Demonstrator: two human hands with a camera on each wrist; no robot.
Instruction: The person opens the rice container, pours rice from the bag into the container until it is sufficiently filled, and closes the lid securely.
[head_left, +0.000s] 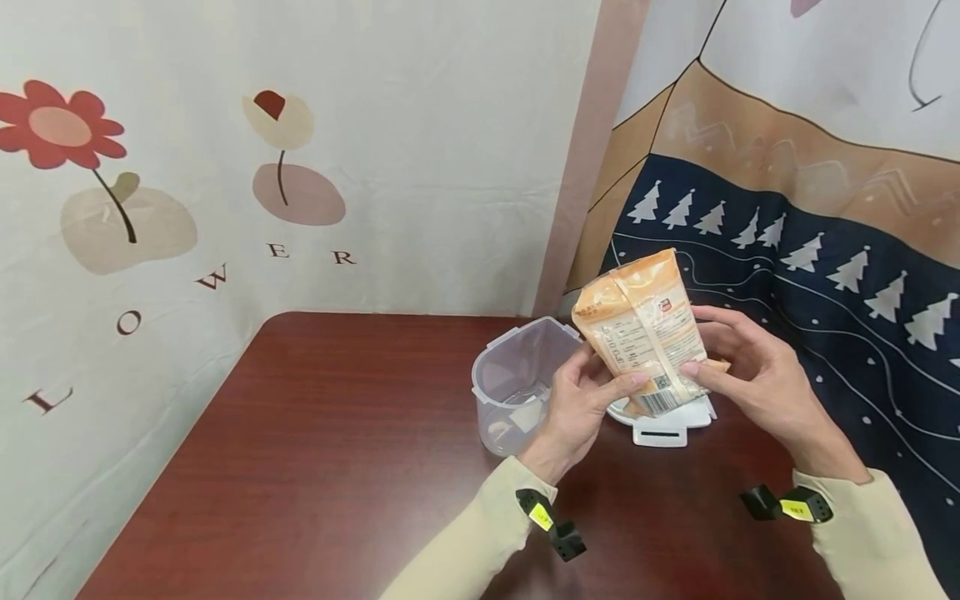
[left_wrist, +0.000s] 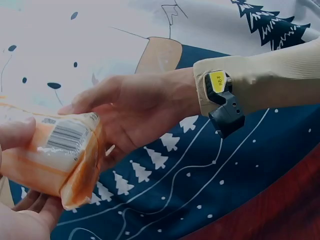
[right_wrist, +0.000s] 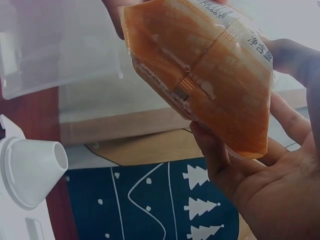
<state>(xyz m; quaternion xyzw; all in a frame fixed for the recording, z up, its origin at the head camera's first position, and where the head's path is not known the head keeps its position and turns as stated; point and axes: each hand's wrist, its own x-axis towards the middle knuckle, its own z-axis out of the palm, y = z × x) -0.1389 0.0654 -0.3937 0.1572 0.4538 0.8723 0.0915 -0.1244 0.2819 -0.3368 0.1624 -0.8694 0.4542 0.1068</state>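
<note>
Both hands hold an orange and white plastic packet (head_left: 645, 333) above the table, its printed side with a barcode facing the head camera. My left hand (head_left: 573, 408) grips its lower left corner, thumb across the printed face and fingers behind. My right hand (head_left: 757, 375) pinches the lower right edge, thumb in front and the other fingers behind it. The right wrist view shows the packet's folded orange end (right_wrist: 200, 75) with a sealed seam. Just left of my left hand stands a clear plastic container (head_left: 517, 375) without a lid, with a pale patch at its bottom.
Partly hidden under the packet, a white lid (head_left: 660, 435) with a clip tab lies on the dark red table (head_left: 337, 433). A white cone-shaped spout (right_wrist: 37, 170) rises from it. Printed curtains (head_left: 450, 167) hang close behind the table and along its right side.
</note>
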